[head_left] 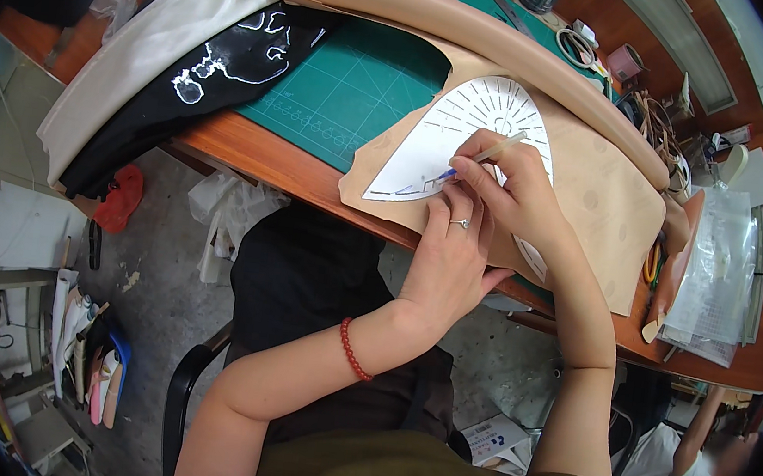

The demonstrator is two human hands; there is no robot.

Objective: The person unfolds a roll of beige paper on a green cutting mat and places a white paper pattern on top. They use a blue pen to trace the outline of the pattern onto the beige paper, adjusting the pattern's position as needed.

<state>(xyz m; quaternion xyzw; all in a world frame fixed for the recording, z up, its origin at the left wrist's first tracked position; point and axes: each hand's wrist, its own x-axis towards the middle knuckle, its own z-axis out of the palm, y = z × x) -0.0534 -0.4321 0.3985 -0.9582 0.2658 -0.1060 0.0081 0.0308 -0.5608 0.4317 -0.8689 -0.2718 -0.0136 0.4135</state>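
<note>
Two hands are seen over one white paper template [429, 141], which is laid on one tan leather sheet [589, 213] at the near edge of the wooden table [251, 155]. One pen [488, 154] is gripped by the curled fingers of the right hand [512, 191]; its long axis is slanted, tip pointed down-left onto the template. The template's lower edge is pressed by the left hand [449, 254], fingers nearly flat, nothing grasped.
</note>
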